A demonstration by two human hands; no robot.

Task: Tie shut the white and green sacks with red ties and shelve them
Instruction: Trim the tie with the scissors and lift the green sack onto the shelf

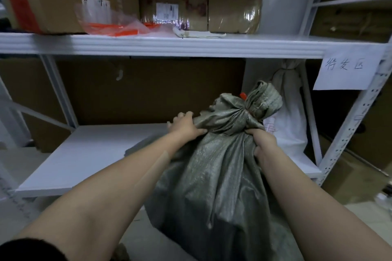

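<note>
Head | L hand (pixel 186 127) + R hand (pixel 263 142) grip green sack (pixel 212 178) neck | white sack (pixel 291 127) behind, on shelf (pixel 84 154)

Left hand (pixel 186 128), right hand (pixel 264 141) bare. Forearms (pixel 110 186) bare along full visible length. Black sleeve (pixel 27 250) covers left upper arm; hem edge soft, slightly fuzzy; fabric plain.

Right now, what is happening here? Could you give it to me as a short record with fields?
Held item: grey-green woven plastic sack, neck bound with a red tie
Left-hand grip: clutches the cloth just below the neck
Right-hand grip: clutches the cloth on the opposite side
Already shelved: white woven sack, at the right end of the lower white metal shelf
Progress: the green sack seems not yet set on that shelf
</note>
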